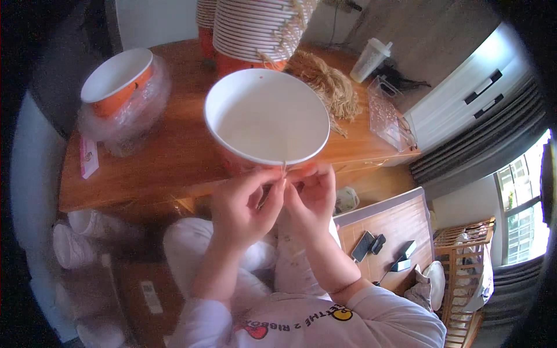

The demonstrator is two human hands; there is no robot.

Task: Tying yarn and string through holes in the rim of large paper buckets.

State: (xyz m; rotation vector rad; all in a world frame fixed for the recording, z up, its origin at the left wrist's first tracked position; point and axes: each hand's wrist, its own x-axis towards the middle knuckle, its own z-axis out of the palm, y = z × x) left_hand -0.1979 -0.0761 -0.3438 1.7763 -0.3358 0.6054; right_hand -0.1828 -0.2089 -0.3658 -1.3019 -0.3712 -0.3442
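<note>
In front of me a white-lined paper bucket (pixel 261 124) stands tilted, its mouth facing me and its outside orange. At its near rim a thin tan cord (pixel 284 168) shows between my fingertips. My left hand (pixel 249 200) pinches this cord, thumb against fingers. My right hand (pixel 310 197) meets it from the other side, its thumb and fingers also pinched on the cord. The fingers partly hide the cord and the bucket's near wall. A small reddish spot marks the far inner wall near the rim.
Behind stands a tall stack of nested buckets (pixel 255 35) with cords hanging from it. A bundle of tan cords (pixel 328 84) lies beside it on the wooden table (pixel 191 151). Another orange bucket (pixel 119 81) sits in clear plastic wrap at left. A lidded cup (pixel 371 60) stands at the back right.
</note>
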